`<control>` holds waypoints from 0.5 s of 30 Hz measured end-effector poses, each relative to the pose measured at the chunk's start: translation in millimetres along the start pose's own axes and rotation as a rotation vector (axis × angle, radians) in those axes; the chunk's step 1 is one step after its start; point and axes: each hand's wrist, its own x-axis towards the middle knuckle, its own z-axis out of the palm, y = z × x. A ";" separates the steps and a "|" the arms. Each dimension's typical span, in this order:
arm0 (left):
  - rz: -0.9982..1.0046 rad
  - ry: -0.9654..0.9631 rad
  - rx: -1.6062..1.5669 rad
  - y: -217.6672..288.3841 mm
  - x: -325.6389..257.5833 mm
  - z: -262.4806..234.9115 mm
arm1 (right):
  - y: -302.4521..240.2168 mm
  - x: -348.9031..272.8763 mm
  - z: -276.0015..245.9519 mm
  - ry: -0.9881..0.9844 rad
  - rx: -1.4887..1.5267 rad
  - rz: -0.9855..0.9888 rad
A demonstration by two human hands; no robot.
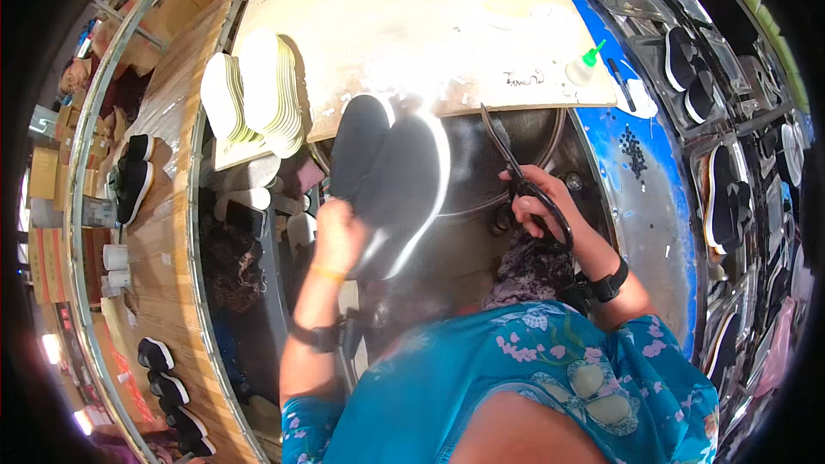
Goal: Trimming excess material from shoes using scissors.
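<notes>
Head: dark soles (400,174), pale insoles (268,86) partly hide board (404,21).

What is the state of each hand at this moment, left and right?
Left hand: closed, holding dark insoles.
Right hand: closed around the handles of scissors.

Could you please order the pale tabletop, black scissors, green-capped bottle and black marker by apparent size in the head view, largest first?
1. Pale tabletop
2. Black scissors
3. Green-capped bottle and black marker: the marker is thinner, but their lengths look alike, so unranked.
</notes>
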 end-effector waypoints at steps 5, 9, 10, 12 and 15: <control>-0.210 -0.304 -0.468 10.5 -15.8 -52.8 | 1.1 -4.0 -2.3 -0.078 -0.290 -0.155; -0.184 -0.415 -0.478 17.7 -22.6 -67.1 | -24.7 7.7 17.7 -0.043 -0.777 -0.380; -0.186 -0.425 -0.473 18.0 -20.8 -69.7 | -29.8 10.0 19.2 -0.043 -0.892 -0.453; 0.054 -0.477 -0.321 15.8 -13.4 -72.9 | -35.8 14.4 18.1 -0.042 -1.099 -0.590; 0.140 -0.486 -0.293 14.0 -6.2 -75.7 | -30.5 10.1 19.2 -0.081 -1.212 -0.373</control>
